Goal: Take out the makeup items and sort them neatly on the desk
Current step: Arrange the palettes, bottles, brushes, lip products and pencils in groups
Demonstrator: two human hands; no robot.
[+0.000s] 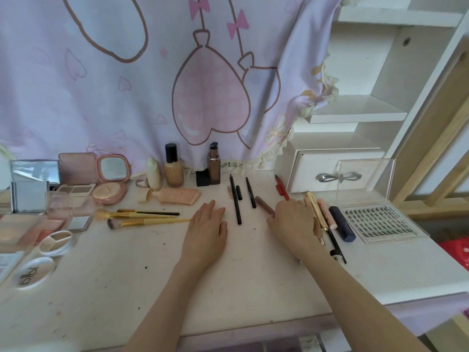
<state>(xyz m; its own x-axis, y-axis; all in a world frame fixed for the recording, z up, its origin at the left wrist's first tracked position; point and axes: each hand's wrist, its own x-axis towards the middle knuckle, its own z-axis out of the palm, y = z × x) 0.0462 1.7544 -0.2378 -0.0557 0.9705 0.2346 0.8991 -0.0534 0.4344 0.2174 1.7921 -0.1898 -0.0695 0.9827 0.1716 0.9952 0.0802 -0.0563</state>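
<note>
On the desk in front of me, my makeup things are laid out in groups. My left hand lies flat on the bare top with its fingers straight and close together, and it holds nothing. My right hand rests palm down beside the gold stick and the pink tube. I think its fingers are loose and not pinching anything, but they hide part of the sticks, so I am not sure.

What could go wrong? The long black pencil and the short black pencil are round and thin. If my hand bumps them, they may roll out of their neat row. The brown stick lies just beside my right fingers, so a quick move could knock it away. The glass bottles at the back stand tall, and a push could tip them.

The two brushes have soft fluffy tips and smooth yellow handles. The round pink compact stands open with a shiny mirror. The lash box is flat clear plastic. The dark blue tube looks smooth and hard. The desk is pale, with small dark specks.
</note>
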